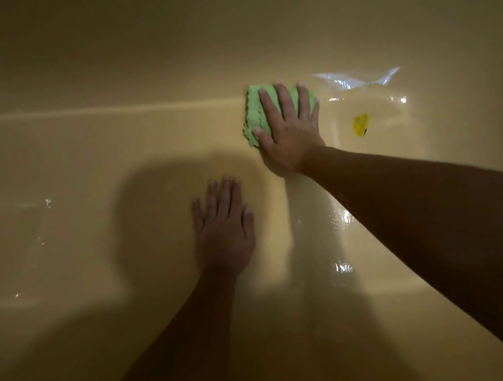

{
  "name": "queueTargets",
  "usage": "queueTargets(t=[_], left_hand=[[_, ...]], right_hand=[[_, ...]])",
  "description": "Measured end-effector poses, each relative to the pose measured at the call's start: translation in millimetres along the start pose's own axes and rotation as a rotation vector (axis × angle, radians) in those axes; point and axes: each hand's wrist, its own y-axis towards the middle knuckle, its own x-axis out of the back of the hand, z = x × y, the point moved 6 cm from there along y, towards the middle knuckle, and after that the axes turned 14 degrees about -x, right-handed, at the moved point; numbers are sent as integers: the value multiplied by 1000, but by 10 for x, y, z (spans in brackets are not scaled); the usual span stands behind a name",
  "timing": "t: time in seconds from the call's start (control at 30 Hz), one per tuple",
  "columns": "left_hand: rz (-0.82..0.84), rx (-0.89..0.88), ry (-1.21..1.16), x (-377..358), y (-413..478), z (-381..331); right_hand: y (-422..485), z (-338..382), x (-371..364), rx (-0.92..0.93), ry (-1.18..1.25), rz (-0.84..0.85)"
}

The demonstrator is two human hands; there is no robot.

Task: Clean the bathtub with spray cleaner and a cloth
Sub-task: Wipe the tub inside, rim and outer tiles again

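Note:
A folded green cloth (255,116) lies against the beige bathtub (101,155), near where the floor curves up into the far wall. My right hand (289,132) presses flat on the cloth with straight, spread fingers, covering its right part. My left hand (224,228) rests flat on the tub floor below and left of it, fingers straight and together, holding nothing. No spray bottle is in view.
A small yellow object or mark (360,125) sits on the tub surface to the right of the cloth. Wet, shiny patches (352,80) glint above it and along the floor under my right forearm (343,244). My shadow darkens the floor around the left hand.

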Motion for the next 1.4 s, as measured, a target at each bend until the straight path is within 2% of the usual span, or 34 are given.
queueTargets(t=[0.17, 0.33, 0.43, 0.53, 0.67, 0.83, 0.97, 1.07, 1.23, 1.33, 1.4], left_hand=[[7, -9, -7, 25, -140, 101], [64, 121, -38, 47, -337, 350], [85, 119, -34, 43, -321, 370], [60, 120, -14, 63, -291, 404], [50, 91, -13, 87, -213, 488], [56, 1, 16, 125, -29, 730], [54, -104, 25, 162, 0, 962], [70, -116, 9, 189, -116, 1081], [113, -107, -2, 219, -296, 1191], [142, -103, -23, 218, -292, 1199], [150, -95, -32, 212, -278, 1201]], right_hand=[[-943, -1, -250, 198, -33, 35], [-2210, 25, -593, 268, -21, 113], [-2416, 94, -647, 287, -15, 153], [-2170, 129, -593, 298, -11, 144], [-1348, 292, -476, 236, -35, 101], [-167, 543, -142, 76, -35, 67], [11, 676, -146, -1, -75, 35], [-379, 682, -280, 12, -93, 76], [-1645, 715, -621, 141, -40, 80], [-2321, 740, -783, 189, -55, 165], [-2470, 735, -826, 202, -59, 220]])
